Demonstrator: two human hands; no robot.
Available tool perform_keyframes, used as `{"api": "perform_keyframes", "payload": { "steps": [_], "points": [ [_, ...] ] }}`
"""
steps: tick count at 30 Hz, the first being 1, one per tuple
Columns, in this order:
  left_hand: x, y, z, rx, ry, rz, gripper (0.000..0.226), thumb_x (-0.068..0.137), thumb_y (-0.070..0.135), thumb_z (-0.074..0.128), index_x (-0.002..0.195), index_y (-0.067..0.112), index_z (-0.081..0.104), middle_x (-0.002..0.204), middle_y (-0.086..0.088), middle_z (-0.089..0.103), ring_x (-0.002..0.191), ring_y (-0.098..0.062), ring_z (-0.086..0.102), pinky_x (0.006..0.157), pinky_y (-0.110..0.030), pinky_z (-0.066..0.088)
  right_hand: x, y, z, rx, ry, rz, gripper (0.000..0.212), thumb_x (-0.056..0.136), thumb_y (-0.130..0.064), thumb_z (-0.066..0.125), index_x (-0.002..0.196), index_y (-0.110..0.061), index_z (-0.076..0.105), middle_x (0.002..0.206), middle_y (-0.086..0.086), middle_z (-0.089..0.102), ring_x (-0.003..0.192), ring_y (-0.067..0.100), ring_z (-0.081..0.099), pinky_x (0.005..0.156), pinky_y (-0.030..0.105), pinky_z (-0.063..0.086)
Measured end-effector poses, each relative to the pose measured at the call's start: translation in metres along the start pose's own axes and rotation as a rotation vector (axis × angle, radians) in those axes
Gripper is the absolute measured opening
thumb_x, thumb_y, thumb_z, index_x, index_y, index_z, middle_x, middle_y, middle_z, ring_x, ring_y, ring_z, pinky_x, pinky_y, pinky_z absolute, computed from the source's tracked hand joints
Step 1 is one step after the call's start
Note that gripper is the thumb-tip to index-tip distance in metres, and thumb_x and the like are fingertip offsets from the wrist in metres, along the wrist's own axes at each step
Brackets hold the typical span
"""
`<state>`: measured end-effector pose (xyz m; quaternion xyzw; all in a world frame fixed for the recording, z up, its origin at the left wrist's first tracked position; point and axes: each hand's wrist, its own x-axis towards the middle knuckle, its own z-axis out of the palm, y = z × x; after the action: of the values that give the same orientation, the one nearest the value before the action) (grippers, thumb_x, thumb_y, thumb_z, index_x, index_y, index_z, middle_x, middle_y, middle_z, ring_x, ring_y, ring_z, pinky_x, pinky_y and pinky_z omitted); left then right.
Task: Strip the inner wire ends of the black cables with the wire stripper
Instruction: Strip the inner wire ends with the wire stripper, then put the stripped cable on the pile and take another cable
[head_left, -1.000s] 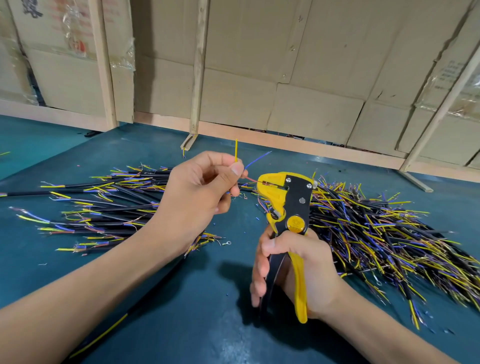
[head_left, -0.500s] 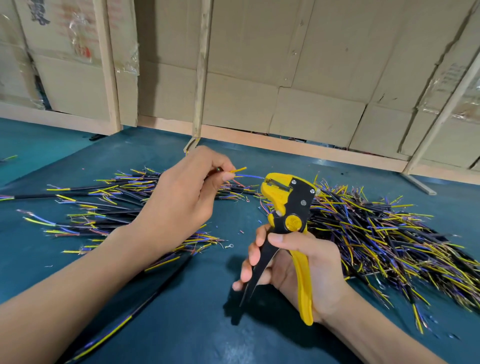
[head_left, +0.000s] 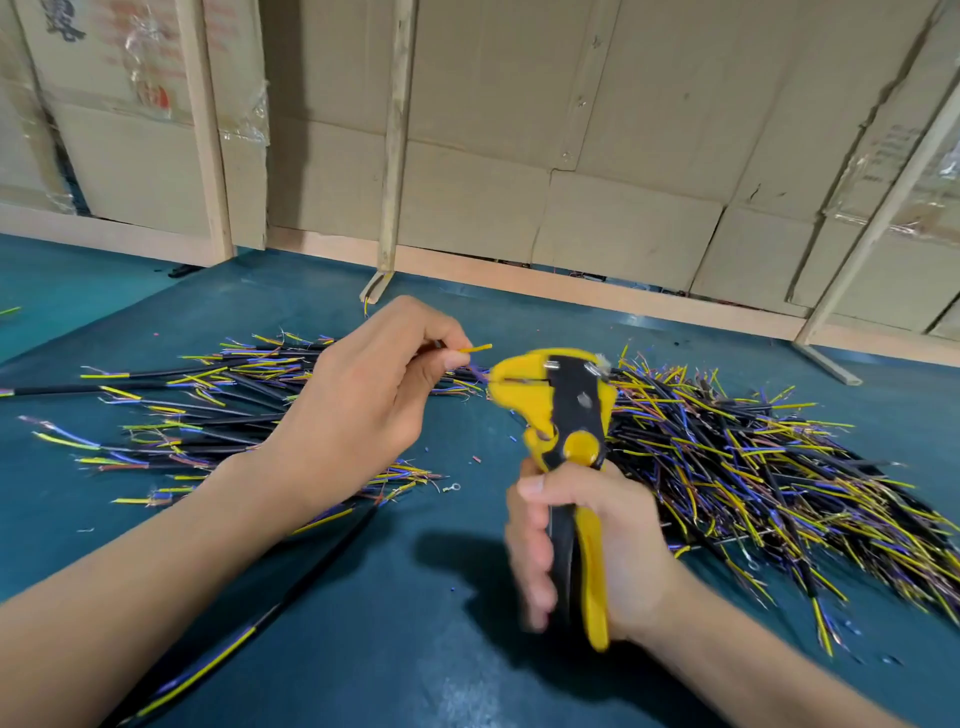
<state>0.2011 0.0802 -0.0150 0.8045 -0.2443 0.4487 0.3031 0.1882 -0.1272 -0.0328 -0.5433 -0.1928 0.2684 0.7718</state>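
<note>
- Right now my left hand (head_left: 363, 410), at the centre of the frame, pinches the black-sheathed cable (head_left: 291, 597) near its end, finger and thumb curled round it; the sheath runs back under my forearm toward the lower left.
- Out of that pinch the thin yellow inner wire (head_left: 477, 348) pokes to the right, roughly level, and a purple inner wire (head_left: 475, 371) lies just below it.
- My right hand (head_left: 576, 551), lower centre, is wrapped round the handles of the yellow-and-black wire stripper (head_left: 558, 415), squeezing them close together; the tool stands upright, head on top.
- What the next move turns on, I judge: the stripper's mouth faces left, just beside the wire tips and slightly lower than the yellow one, so wire and mouth lie nearly in line.
- Whether the purple wire already sits in the mouth I cannot tell; the head is blurred.
- Heaps of black cables with coloured ends (head_left: 753, 467) lie on the teal table mat (head_left: 415, 649) to the left and right.
</note>
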Motion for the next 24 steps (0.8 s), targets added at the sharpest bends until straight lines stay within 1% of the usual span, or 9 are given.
{"api": "perform_keyframes", "payload": {
  "steps": [3,8,12,14,16,18,19,22,24],
  "points": [
    [0.001,0.003,0.000,0.023,-0.018,0.024,0.006,0.100,0.012,0.055,0.101,0.010,0.060,0.095,0.002,0.060,0.080,-0.008,0.050,0.077,-0.011,0.036,-0.001,0.000,0.001,0.032,0.051,0.000,0.025,0.062,-0.026,0.070,0.059,-0.011,0.050,0.049,0.009,0.041,0.034,0.022,0.044,0.040,0.029,0.047],
    [0.020,0.005,-0.006,0.090,0.037,-0.030,0.005,0.099,0.004,0.060,0.102,0.005,0.063,0.097,-0.002,0.063,0.083,-0.008,0.049,0.080,-0.007,0.037,0.005,0.003,0.003,0.094,-0.019,0.009,0.031,0.078,-0.028,0.071,0.088,0.001,0.064,0.077,0.023,0.059,0.070,0.042,0.066,0.073,0.058,0.057],
    [0.070,0.018,0.004,0.078,-0.007,0.008,0.008,0.095,0.017,0.066,0.096,0.010,0.069,0.088,0.010,0.064,0.087,-0.011,0.045,0.081,-0.026,0.036,0.007,0.001,0.004,0.087,0.008,0.023,0.028,0.074,-0.022,0.074,0.085,0.001,0.063,0.076,0.023,0.059,0.068,0.041,0.066,0.071,0.057,0.057],
    [0.100,0.036,0.023,-0.003,-0.173,0.032,0.012,0.093,0.021,0.068,0.099,0.011,0.071,0.085,0.019,0.059,0.081,0.000,0.044,0.081,-0.018,0.035,0.005,0.000,0.002,0.071,-0.001,0.044,0.026,0.073,-0.022,0.073,0.084,0.000,0.064,0.076,0.023,0.059,0.068,0.040,0.066,0.070,0.056,0.058],
    [0.123,0.057,0.042,-0.116,-0.480,-0.053,0.027,0.093,0.018,0.071,0.118,0.010,0.067,0.095,0.011,0.060,0.079,0.011,0.050,0.074,-0.007,0.035,0.001,0.000,0.002,0.062,-0.008,0.046,0.022,0.075,-0.020,0.072,0.084,0.000,0.065,0.076,0.022,0.059,0.067,0.040,0.066,0.070,0.056,0.058],
    [0.138,0.064,0.053,-0.088,-0.731,-0.194,0.055,0.095,0.029,0.069,0.145,0.016,0.046,0.113,0.005,0.055,0.087,0.003,0.054,0.074,-0.010,0.039,0.000,-0.001,0.003,0.064,-0.013,0.036,0.018,0.079,-0.016,0.067,0.085,0.000,0.063,0.076,0.022,0.059,0.068,0.040,0.066,0.072,0.057,0.057],
    [0.140,0.061,0.050,-0.016,-0.772,-0.274,0.060,0.097,0.036,0.065,0.148,0.018,0.040,0.116,0.006,0.056,0.093,-0.008,0.056,0.074,-0.016,0.041,-0.001,-0.002,0.003,0.079,-0.006,0.035,0.017,0.080,-0.016,0.065,0.085,0.001,0.063,0.076,0.022,0.059,0.068,0.040,0.066,0.073,0.058,0.057],
    [0.127,0.037,0.015,0.399,-0.825,-0.464,0.043,0.100,0.048,0.054,0.117,0.009,0.062,0.094,-0.006,0.067,0.089,-0.027,0.061,0.070,-0.025,0.045,0.000,-0.002,0.003,0.110,0.026,0.028,0.022,0.074,-0.017,0.071,0.084,0.001,0.063,0.076,0.022,0.059,0.067,0.041,0.066,0.071,0.057,0.058],
    [0.098,0.029,-0.015,0.557,-1.119,-0.557,0.049,0.096,0.055,0.056,0.081,0.010,0.068,0.069,-0.003,0.067,0.068,-0.024,0.061,0.067,-0.027,0.049,0.002,-0.001,0.004,0.113,0.048,0.027,0.020,0.075,-0.017,0.069,0.084,0.000,0.063,0.076,0.022,0.059,0.067,0.041,0.066,0.070,0.056,0.058]
  ]
}}
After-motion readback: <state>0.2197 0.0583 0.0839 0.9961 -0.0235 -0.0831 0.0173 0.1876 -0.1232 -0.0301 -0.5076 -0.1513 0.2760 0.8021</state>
